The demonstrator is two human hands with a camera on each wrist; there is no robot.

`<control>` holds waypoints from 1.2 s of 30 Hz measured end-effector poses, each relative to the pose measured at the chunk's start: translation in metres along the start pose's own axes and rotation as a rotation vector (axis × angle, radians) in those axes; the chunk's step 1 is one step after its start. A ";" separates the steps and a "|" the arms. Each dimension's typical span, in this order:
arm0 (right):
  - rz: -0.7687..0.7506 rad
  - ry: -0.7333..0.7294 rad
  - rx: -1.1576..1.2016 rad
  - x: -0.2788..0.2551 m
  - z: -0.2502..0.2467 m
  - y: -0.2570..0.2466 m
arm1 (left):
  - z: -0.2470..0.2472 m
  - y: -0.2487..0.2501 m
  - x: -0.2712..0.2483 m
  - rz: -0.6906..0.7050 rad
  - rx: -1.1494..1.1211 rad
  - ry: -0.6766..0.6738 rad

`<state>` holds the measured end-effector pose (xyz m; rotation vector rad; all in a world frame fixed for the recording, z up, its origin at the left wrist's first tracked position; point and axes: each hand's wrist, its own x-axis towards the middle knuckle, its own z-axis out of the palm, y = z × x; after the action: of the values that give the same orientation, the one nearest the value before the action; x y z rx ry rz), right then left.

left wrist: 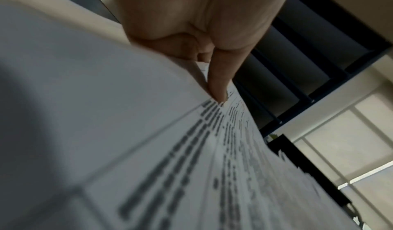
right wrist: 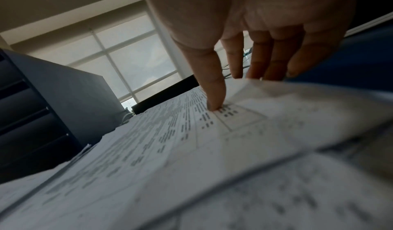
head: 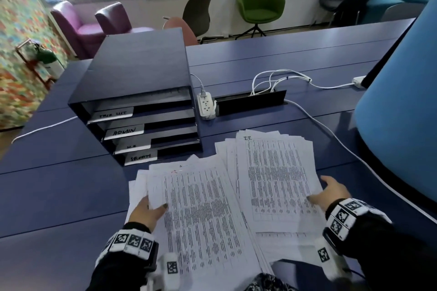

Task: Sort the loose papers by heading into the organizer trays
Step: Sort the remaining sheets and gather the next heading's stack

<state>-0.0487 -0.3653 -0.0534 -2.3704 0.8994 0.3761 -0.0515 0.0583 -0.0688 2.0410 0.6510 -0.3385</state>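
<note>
Both hands are working the paper pile. I'm pinching the left sheet (head: 201, 215) with my left hand (head: 147, 211), thumb on top, fingers tucked under its edge. Further right, my right hand (head: 331, 192) is gripping the right sheet (head: 276, 179), thumb on the print, fingers going under the right edge. That sheet is headed "I.T."; the left one's red heading is too small for me to read. Papers are lying fanned on the desk (head: 59, 196), just in front of the organizer (head: 137, 92), which is sitting to the left with four labelled trays; the power strip (head: 206, 105) is lying beside it. I'm reading this as the splitting step, nothing being filed yet. Next move is calling for reading each heading, matching a tray label, then sliding in flat.
</note>
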 end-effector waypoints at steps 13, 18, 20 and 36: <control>-0.078 -0.002 0.231 -0.002 0.000 0.007 | -0.016 0.010 -0.002 0.206 -0.305 0.231; -0.072 -0.107 0.356 -0.007 0.025 0.003 | -0.031 0.027 0.003 0.273 -0.477 0.212; -0.096 -0.125 0.340 -0.010 0.038 -0.001 | -0.035 0.030 0.004 0.293 -0.529 0.181; -0.132 -0.104 0.424 -0.002 0.046 -0.002 | -0.053 0.008 0.010 0.246 -0.725 0.085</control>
<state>-0.0511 -0.3356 -0.0885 -1.9872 0.6901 0.2270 -0.0401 0.1032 -0.0400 1.4148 0.4717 0.1242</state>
